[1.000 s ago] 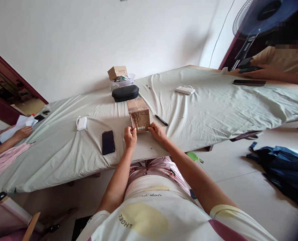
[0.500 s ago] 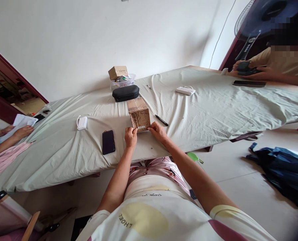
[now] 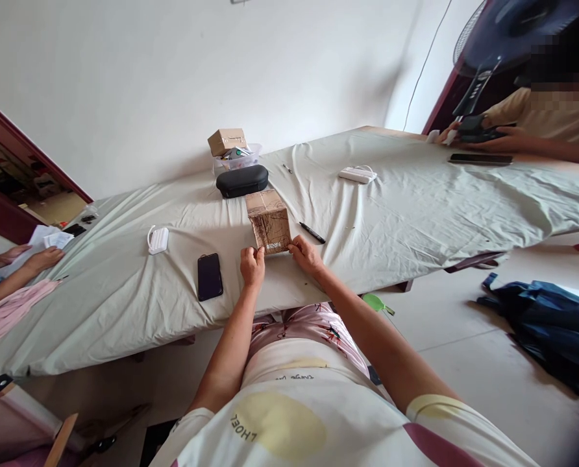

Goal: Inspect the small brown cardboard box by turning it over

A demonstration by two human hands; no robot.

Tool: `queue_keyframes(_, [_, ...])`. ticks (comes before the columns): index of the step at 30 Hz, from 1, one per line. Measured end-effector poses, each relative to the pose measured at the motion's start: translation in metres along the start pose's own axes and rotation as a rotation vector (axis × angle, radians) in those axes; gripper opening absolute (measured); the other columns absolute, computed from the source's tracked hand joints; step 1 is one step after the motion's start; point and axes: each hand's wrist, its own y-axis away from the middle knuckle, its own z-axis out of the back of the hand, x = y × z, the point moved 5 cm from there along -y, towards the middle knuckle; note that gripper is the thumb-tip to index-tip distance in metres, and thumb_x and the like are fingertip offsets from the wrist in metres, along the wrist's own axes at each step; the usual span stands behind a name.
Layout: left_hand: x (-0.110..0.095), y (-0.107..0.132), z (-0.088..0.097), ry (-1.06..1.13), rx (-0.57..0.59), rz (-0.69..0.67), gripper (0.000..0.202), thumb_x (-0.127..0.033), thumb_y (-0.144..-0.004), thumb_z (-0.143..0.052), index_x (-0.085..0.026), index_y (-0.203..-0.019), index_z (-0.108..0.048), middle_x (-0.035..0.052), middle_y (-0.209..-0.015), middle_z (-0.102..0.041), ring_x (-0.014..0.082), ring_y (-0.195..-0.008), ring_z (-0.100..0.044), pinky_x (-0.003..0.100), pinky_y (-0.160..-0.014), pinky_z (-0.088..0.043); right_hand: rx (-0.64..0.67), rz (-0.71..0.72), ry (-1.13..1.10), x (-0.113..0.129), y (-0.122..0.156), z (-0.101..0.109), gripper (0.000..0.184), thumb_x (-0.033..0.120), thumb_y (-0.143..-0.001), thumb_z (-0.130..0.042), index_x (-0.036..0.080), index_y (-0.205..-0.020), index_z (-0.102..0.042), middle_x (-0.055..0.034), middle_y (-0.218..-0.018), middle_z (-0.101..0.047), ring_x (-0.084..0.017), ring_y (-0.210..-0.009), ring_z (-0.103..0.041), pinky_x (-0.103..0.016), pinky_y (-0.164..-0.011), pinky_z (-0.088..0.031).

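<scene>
A brown cardboard box [image 3: 270,224] with dark line drawings and a patch of white print low on its near face sits on the cloth-covered table. My left hand [image 3: 252,264] pinches its near left bottom corner, fingers closed. At the near right bottom corner, my right hand [image 3: 305,254] has its thumb and fingers closed on the cardboard. A black pen [image 3: 312,233] lies just right of the box. Left of my left hand rests a dark phone [image 3: 210,277]. Behind the box is a black zip case [image 3: 242,181].
White power banks lie to the left [image 3: 158,240] and right [image 3: 358,174]. A clear plastic bin [image 3: 253,155] holding a small carton [image 3: 227,141] stands by the wall. One person's hands [image 3: 43,258] hold papers at left; another person at right holds a dark device [image 3: 479,131].
Both my hands stay at the box's lower corners, and the box barely shifts. The whole view slides slightly. At left, the other person's papers are folded or moved.
</scene>
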Motion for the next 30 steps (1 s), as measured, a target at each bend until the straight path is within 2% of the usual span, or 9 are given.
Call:
queue_keyframes(7, [-0.0001,0.0003,-0.007,-0.044,0.146,0.007,0.031,-0.036,-0.107,-0.051,-0.023,-0.079,-0.06,0.0082,-0.086,-0.071,0.0227,-0.087,-0.066,0.029,-0.079,-0.044,-0.032,-0.019,0.018,-0.0038,-0.0019,0.0029,0.029,0.053,-0.09,-0.056,0.027,-0.083,-0.043,0.0019,-0.069,-0.063,-0.019,-0.062,-0.056,-0.031,-0.066,-0.044])
queue_keyframes(11, [0.0016,-0.0014,-0.006,-0.015,0.151,0.002,0.036,-0.039,-0.107,-0.05,-0.023,-0.075,-0.059,0.007,-0.08,-0.069,0.0222,-0.082,-0.064,0.03,-0.077,-0.044,-0.041,-0.004,0.086,-0.0048,-0.003,0.0038,0.032,0.051,-0.085,-0.064,0.027,-0.08,-0.043,0.0029,-0.065,-0.056,-0.018,-0.063,-0.05,-0.03,-0.064,-0.04])
queue_keyframes(17, [0.0006,-0.0017,-0.0048,0.007,0.156,-0.001,0.04,-0.042,-0.106,-0.052,-0.023,-0.072,-0.059,0.0056,-0.076,-0.067,0.021,-0.077,-0.062,0.029,-0.073,-0.043,-0.022,-0.026,0.039,-0.005,-0.0017,0.0016,0.026,0.047,-0.088,-0.059,0.028,-0.082,-0.043,0.0028,-0.064,-0.06,-0.02,-0.063,-0.056,-0.031,-0.066,-0.043])
queue_keyframes(22, [-0.0016,-0.0006,-0.0033,0.014,0.152,-0.003,0.039,-0.038,-0.106,-0.053,-0.022,-0.071,-0.058,0.0042,-0.074,-0.065,0.02,-0.075,-0.061,0.029,-0.073,-0.043,-0.01,-0.023,-0.006,-0.0011,0.0003,0.0014,0.024,0.048,-0.09,-0.054,0.027,-0.082,-0.044,-0.0002,-0.074,-0.069,-0.019,-0.062,-0.059,-0.031,-0.066,-0.047])
queue_keyframes(30, [-0.0044,-0.0007,-0.0027,0.032,0.15,-0.01,0.036,-0.032,-0.105,-0.053,-0.023,-0.07,-0.055,0.0039,-0.073,-0.065,0.0196,-0.075,-0.06,0.029,-0.074,-0.043,-0.015,-0.036,-0.06,0.0009,-0.0003,0.0022,0.031,0.056,-0.088,-0.057,0.028,-0.081,-0.045,0.0002,-0.067,-0.066,-0.019,-0.059,-0.058,-0.032,-0.064,-0.048])
